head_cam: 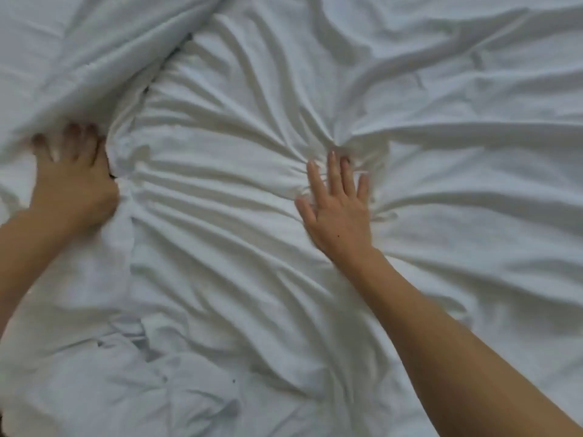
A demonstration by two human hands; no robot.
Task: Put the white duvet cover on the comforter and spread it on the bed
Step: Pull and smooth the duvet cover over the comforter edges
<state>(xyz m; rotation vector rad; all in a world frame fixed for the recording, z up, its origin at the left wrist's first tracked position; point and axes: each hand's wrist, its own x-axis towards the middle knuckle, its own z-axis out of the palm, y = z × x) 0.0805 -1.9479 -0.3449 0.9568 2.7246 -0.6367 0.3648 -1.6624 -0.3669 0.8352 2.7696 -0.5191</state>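
The right hand (339,209) presses flat, fingers spread, on the wrinkled white duvet cover (220,200). The left hand (72,181), fingers also spread, pushes against a raised fold.

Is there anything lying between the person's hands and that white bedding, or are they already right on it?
Nothing visible stands between them. The left hand presses into a bunched fold of the white duvet cover, and the right hand lies flat on it with fingers spread, creases fanning out from the fingertips. Only white fabric fills the view.

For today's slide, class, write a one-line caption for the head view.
Left hand presses the crumpled white duvet cover while the right hand lies flat, fingers spread.
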